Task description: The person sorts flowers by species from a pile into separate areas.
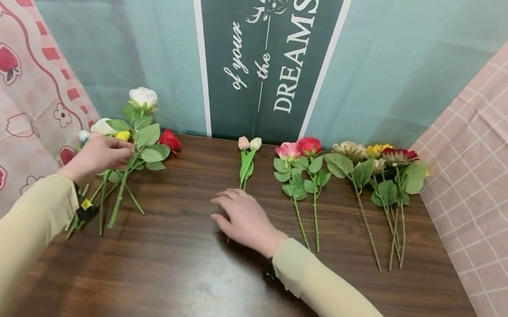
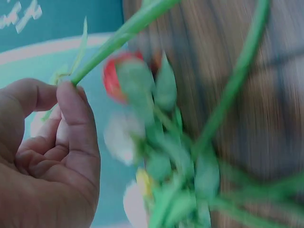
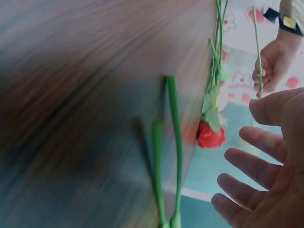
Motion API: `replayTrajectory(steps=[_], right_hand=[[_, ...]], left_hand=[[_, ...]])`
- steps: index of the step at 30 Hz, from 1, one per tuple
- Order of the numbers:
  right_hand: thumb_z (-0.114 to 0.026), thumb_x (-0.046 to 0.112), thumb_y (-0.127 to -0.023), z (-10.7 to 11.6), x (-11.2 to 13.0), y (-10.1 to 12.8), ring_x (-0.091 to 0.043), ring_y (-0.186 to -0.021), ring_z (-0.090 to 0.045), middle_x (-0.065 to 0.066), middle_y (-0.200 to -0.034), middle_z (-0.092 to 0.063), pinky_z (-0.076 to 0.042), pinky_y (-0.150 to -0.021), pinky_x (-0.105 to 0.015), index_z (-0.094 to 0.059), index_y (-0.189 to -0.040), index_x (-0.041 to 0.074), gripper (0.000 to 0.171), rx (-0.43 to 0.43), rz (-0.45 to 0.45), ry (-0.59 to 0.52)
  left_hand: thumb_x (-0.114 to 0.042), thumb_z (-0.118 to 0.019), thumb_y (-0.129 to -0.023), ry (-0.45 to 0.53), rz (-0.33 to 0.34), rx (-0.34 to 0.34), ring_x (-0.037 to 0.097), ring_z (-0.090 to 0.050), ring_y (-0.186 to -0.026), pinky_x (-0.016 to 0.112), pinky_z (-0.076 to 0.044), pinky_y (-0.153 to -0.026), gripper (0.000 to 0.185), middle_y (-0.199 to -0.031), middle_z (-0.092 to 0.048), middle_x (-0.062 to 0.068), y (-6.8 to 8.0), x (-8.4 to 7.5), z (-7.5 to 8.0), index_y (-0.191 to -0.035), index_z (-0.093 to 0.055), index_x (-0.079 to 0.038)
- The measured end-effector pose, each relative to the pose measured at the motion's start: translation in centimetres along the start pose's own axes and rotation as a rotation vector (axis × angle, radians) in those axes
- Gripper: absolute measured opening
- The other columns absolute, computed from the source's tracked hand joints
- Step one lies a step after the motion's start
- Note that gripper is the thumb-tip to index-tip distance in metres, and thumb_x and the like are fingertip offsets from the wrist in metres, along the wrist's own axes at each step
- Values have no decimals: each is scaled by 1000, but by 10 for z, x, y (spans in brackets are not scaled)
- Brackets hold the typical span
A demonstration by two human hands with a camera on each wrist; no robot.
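Your left grip pinches one smooth green stem between thumb and forefinger; the stem bears a full, ruffled white rose, held off the wood-grained, glossy bench at its left end. Your right grip has its fingers straight and spread, just beside two slim tulips with egg-shaped heads: one pink tulip and one white tulip. Near your left grip you can count one red rose, one yellow bloom and at least one white bloom, partly hidden. To the right lie two layered blooms, one pink bloom and one red bloom, then at least three flatter, many-petalled flowers: beige, yellow and dark red.
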State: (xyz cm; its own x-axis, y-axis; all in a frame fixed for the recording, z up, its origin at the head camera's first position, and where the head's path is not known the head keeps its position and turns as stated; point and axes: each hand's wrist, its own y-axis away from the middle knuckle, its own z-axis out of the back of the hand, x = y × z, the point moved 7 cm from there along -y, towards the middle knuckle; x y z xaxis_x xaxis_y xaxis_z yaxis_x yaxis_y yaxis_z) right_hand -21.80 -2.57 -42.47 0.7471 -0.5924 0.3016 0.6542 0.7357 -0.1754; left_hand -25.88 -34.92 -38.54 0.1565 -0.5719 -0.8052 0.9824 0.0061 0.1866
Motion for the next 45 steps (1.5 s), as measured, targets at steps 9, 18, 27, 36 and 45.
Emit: replayTrajectory(steps=[9,18,27,36,45], right_hand=[[-64,26,-102,23,-39,40,-20,-121,-61,0,-124,-69,-50,-101,-39,-73,-124,13,26,-122,-151,-166],[-65,28,-102,27,-67,72,-16,-104,-66,-1,-120,-71,-54,-88,-40,-73,-124,11,28,-163,-371,-594],[-66,21,-102,28,-79,97,-33,-89,-71,-19,-104,-74,-61,-77,-43,-68,-124,-4,33,-187,-442,-923],[-66,24,-102,29,-101,112,-23,-75,-67,-17,-99,-75,-59,-65,-37,-71,-120,-4,34,-237,-538,-893],[-71,18,-98,46,-117,120,-26,-71,-68,-20,-90,-72,-61,-67,-43,-71,-112,-6,28,-263,-572,-855]], left_hand=[[-18,-65,-102,244,-64,84,19,-72,-91,39,-59,-89,42,-124,-64,26,-7,-56,-98,-133,-59,10],[-12,-70,-98,544,-76,123,33,-67,-100,40,-60,-88,29,-115,-66,16,-16,-117,-206,-122,-65,3],[-10,-67,-100,687,-148,163,21,-68,-88,37,-60,-86,24,-113,-67,17,-16,-150,-256,-120,-64,3],[-8,-65,-101,701,-187,207,23,-68,-91,37,-60,-85,27,-111,-67,16,-14,-161,-280,-125,-62,6],[-7,-54,-105,502,-298,286,34,-66,-113,39,-57,-95,34,-125,-65,21,-11,-172,-294,-137,-57,5]])
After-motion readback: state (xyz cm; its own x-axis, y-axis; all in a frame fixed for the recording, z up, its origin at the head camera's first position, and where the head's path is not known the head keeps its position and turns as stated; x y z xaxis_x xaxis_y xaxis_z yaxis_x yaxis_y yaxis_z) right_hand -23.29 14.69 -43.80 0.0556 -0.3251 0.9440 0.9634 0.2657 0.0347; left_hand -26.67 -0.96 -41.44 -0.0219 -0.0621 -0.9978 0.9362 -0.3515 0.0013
